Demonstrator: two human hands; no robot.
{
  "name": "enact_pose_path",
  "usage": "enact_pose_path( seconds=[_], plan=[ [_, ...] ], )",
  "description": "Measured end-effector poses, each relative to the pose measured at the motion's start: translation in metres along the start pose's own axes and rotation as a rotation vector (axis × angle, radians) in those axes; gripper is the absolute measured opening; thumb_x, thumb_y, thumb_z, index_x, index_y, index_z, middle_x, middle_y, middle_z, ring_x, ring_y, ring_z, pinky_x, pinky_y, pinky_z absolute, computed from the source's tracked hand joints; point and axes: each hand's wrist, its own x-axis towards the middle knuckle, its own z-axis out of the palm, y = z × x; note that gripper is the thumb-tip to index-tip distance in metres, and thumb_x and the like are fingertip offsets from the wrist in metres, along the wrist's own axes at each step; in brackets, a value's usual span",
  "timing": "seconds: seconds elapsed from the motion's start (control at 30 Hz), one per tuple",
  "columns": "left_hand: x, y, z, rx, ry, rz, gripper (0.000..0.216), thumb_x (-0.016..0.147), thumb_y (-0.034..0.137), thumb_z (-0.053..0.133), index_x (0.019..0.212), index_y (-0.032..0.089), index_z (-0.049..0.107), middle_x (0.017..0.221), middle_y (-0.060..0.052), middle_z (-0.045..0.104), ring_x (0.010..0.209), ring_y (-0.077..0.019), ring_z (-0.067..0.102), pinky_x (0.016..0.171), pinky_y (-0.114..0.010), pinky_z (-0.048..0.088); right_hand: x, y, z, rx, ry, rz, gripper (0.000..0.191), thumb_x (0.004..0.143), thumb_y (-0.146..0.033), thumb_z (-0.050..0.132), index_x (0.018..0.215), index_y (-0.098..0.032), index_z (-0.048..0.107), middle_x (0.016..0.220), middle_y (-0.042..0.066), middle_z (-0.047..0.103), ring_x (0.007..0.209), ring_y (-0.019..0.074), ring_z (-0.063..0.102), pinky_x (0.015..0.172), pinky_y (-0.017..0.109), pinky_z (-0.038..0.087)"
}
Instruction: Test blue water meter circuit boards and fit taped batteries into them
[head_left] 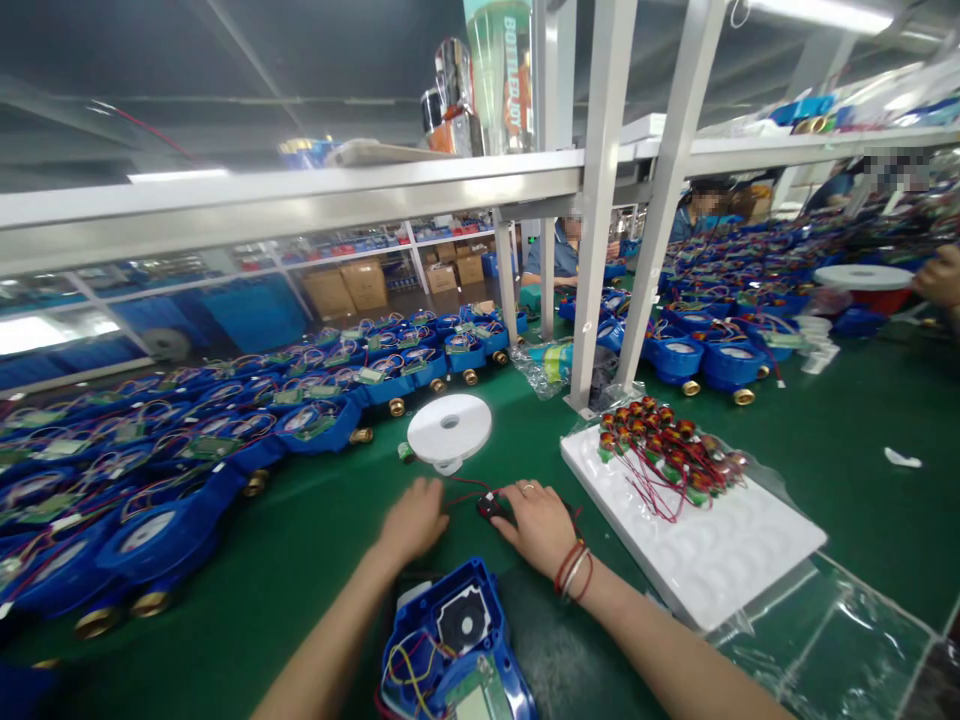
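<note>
My left hand (412,520) rests knuckles-up on the green table, fingers curled on the end of a thin red wire (463,484). My right hand (538,522), with a ring and red and white bracelets at the wrist, is closed on a small black part (491,507) at the other end of that wire. Just beyond both hands stands a white tape reel (449,428) on a small stand. Below my hands lies an open blue meter housing (457,650) with wires and a circuit board inside.
A white moulded tray (712,555) with several small red-wired coils (660,440) sits to the right. Rows of blue meters (225,440) fill the left and far bench. White shelf posts (596,240) rise behind. Other people work across the bench; a hand (937,275) shows at far right.
</note>
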Motion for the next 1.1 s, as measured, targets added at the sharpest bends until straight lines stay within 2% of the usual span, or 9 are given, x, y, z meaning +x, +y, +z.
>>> enact_pose_path(
  seconds=[0.17,0.37,0.53,0.63,0.73,0.83,0.9,1.0,1.1],
  plan=[
    [0.000,-0.013,0.004,-0.018,0.007,-0.054,0.022,0.088,0.032,0.053,0.102,0.015,0.055,0.094,-0.004,0.058,0.080,-0.0155,0.058,0.071,-0.034,0.050,0.020,-0.006,0.019,0.042,-0.042,0.040,0.014,0.083,-0.025,0.062,0.094,-0.016,0.064,0.092,0.010,0.066,0.092,0.0251,0.060,0.082,0.036,0.043],
    [0.006,-0.019,0.004,0.041,0.087,-0.108,0.020,0.087,0.029,0.055,0.100,0.014,0.056,0.098,-0.005,0.058,0.088,-0.0183,0.058,0.074,-0.037,0.051,0.037,0.022,0.015,0.197,-0.097,0.102,0.024,0.092,-0.031,0.049,0.108,-0.018,0.062,0.099,0.006,0.067,0.087,0.0179,0.063,0.076,0.029,0.048],
    [0.005,-0.013,-0.005,0.008,0.155,-0.056,0.021,0.088,0.029,0.053,0.104,0.015,0.055,0.107,-0.007,0.056,0.096,-0.0207,0.056,0.078,-0.040,0.050,0.045,0.036,0.021,0.295,-0.202,-0.018,0.020,0.086,-0.027,0.061,0.103,-0.017,0.066,0.095,0.005,0.069,0.083,0.0169,0.064,0.079,0.033,0.049],
    [-0.002,-0.009,-0.015,-0.021,0.204,-0.027,0.021,0.089,0.028,0.047,0.105,0.017,0.055,0.113,-0.008,0.054,0.099,-0.0227,0.056,0.080,-0.041,0.049,0.040,0.035,0.019,0.327,-0.192,-0.087,0.025,0.081,-0.023,0.068,0.105,-0.018,0.065,0.100,0.006,0.067,0.094,0.0193,0.061,0.087,0.033,0.047],
    [-0.015,-0.012,-0.027,-0.045,0.258,-0.005,0.024,0.091,0.031,0.040,0.107,0.019,0.053,0.119,-0.010,0.050,0.105,-0.0257,0.054,0.084,-0.042,0.047,0.023,0.036,-0.006,0.352,-0.118,-0.110,0.038,0.083,-0.022,0.065,0.120,-0.018,0.056,0.113,0.008,0.062,0.106,0.0190,0.056,0.094,0.031,0.043],
    [-0.034,-0.021,-0.038,-0.072,0.315,0.021,0.029,0.091,0.038,0.036,0.108,0.020,0.052,0.122,-0.009,0.049,0.109,-0.0256,0.052,0.091,-0.042,0.044,-0.009,0.046,-0.049,0.352,-0.045,-0.083,0.030,0.094,-0.018,0.045,0.124,-0.019,0.050,0.114,0.007,0.060,0.101,0.0154,0.058,0.089,0.029,0.045],
    [-0.048,-0.027,-0.043,-0.093,0.349,0.031,0.032,0.091,0.043,0.035,0.108,0.022,0.052,0.123,-0.008,0.049,0.110,-0.0249,0.052,0.093,-0.041,0.042,-0.034,0.058,-0.076,0.333,-0.038,-0.076,0.027,0.097,-0.020,0.039,0.121,-0.020,0.051,0.109,0.005,0.063,0.097,0.0143,0.059,0.083,0.027,0.047],
    [-0.071,-0.028,-0.052,-0.133,0.439,0.073,0.034,0.089,0.048,0.036,0.106,0.025,0.053,0.122,-0.005,0.052,0.108,-0.0236,0.053,0.093,-0.039,0.042,-0.063,0.077,-0.099,0.122,-0.103,-0.140,0.027,0.097,-0.018,0.036,0.119,-0.019,0.052,0.106,0.006,0.063,0.095,0.0159,0.058,0.081,0.028,0.045],
    [-0.095,-0.018,-0.062,-0.163,0.534,0.134,0.033,0.088,0.051,0.038,0.105,0.028,0.054,0.119,-0.002,0.056,0.105,-0.0217,0.055,0.089,-0.035,0.044,-0.076,0.090,-0.099,-0.086,-0.238,-0.279,0.024,0.091,-0.011,0.045,0.107,-0.021,0.060,0.099,0.004,0.064,0.093,0.0185,0.057,0.079,0.031,0.042]
  ],
)
